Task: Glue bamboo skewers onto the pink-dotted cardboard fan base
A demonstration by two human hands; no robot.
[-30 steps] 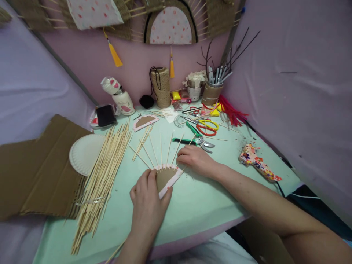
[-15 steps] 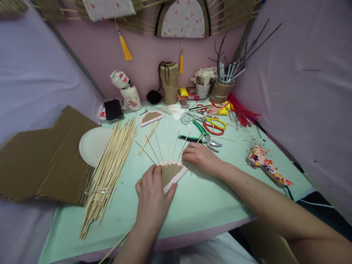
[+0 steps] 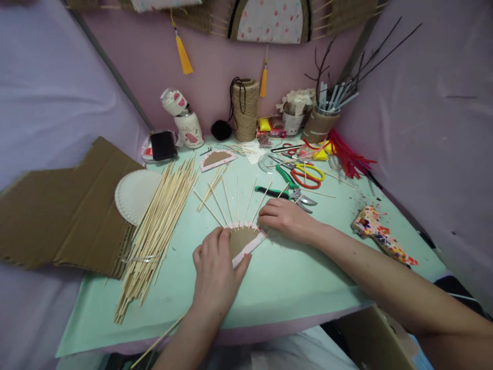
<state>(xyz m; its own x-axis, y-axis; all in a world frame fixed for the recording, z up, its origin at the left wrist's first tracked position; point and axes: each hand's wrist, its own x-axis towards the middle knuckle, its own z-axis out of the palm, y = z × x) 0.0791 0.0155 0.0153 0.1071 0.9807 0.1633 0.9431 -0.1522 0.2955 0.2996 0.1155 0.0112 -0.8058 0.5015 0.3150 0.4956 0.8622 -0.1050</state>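
Note:
A brown cardboard half-circle [image 3: 242,241] with a pink-and-white spotted border lies on the table, its straight edge slanting toward me. Thin wooden skewers [image 3: 238,200] fan out from its curved edge. My left hand [image 3: 215,270] grips the left side of the half-circle, thumb on the straight edge and fingers over the curve. At the right end of the curve, my right hand [image 3: 287,220] is closed on a skewer, whose tip shows beyond the fingers. The fingers partly hide where the skewer meets the border.
A bundle of skewers [image 3: 159,231] lies left, by a paper plate [image 3: 134,195] and cardboard sheets [image 3: 84,210]. Pruning shears [image 3: 300,195] and scissors [image 3: 308,176] lie beyond my right hand. A flower-patterned glue gun [image 3: 379,234] is at right. Behind stand a twine spool [image 3: 245,113] and a bottle [image 3: 188,128].
The camera view has shifted slightly, so the scene sits a little further right and most of it higher. Both hands keep about the same place on the half-circle.

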